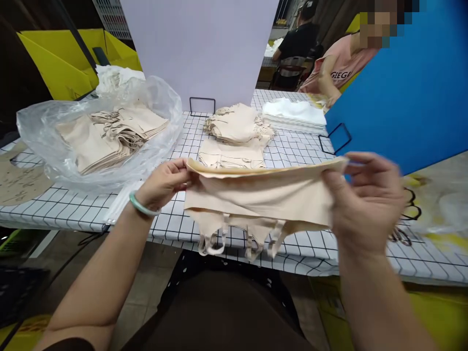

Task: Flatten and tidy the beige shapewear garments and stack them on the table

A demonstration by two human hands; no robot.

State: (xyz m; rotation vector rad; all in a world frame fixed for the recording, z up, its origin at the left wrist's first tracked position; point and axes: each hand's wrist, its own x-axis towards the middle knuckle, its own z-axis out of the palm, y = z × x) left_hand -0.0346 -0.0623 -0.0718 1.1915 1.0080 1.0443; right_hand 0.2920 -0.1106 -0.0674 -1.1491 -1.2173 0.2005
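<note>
A beige strappy camisole [256, 195] is stretched sideways between my two hands over the table's front edge. Its straps dangle at the bottom, and its folded band runs along the top. My left hand [166, 180], with a pale green bangle [144, 207] on the wrist, pinches the band's left end. At the other end my right hand [365, 195], a little blurred, grips the cloth between thumb and fingers. Just behind the camisole lies a stack of beige garments [234, 129], partly hidden by it.
An open clear plastic bag [171, 102] on the left holds more beige garments [106, 136]. White folded cloths [294, 114] lie at the back right. A pale panel [197, 48] and a blue panel [413, 97] stand on the checked table [168, 219]. Two people sit beyond.
</note>
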